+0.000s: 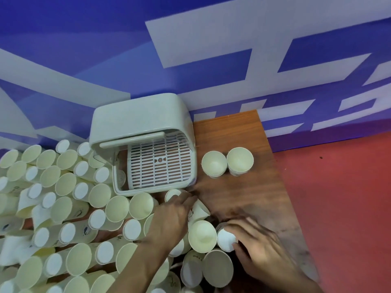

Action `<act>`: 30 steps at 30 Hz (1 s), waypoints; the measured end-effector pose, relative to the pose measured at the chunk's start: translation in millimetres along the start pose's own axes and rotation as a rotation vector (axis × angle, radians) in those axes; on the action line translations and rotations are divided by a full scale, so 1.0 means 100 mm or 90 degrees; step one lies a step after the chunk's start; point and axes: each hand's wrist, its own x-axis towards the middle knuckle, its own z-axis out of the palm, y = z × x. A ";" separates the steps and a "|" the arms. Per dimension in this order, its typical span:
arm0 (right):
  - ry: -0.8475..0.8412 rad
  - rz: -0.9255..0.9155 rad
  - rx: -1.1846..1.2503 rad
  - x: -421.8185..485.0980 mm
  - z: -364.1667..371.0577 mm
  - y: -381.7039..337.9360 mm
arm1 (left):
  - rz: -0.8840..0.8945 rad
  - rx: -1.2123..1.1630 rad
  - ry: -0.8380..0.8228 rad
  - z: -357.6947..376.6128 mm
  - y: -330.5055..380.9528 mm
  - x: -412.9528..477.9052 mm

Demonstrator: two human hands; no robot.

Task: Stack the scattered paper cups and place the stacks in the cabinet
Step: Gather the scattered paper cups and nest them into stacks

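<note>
Right hand curls round an overturned cup on the surface. Left hand reaches a second cup before the cabinet; its grip is blurred. Advise aligning the rims squarely before nesting.

No words that can be read, big white shapes on the blue wall, cut off, small dark print on a paper cup near the tabletop's front edge, too blurry

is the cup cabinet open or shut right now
Open: the front flap of the cream plastic cabinet is swung up, showing the white slatted rack inside.
</note>
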 end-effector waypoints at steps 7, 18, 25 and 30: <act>-0.121 -0.019 -0.093 0.04 0.13 0.00 | 0.137 0.101 -0.097 0.13 -0.07 0.19; 0.104 0.166 -0.029 -0.01 0.12 0.30 | 0.096 0.085 0.011 -0.02 0.11 0.23; 0.127 0.166 -0.066 -0.22 0.31 0.42 | 0.039 0.089 0.007 0.16 0.24 0.19; -0.017 0.163 -0.048 0.09 0.17 0.46 | 0.009 0.093 0.008 0.24 0.29 0.21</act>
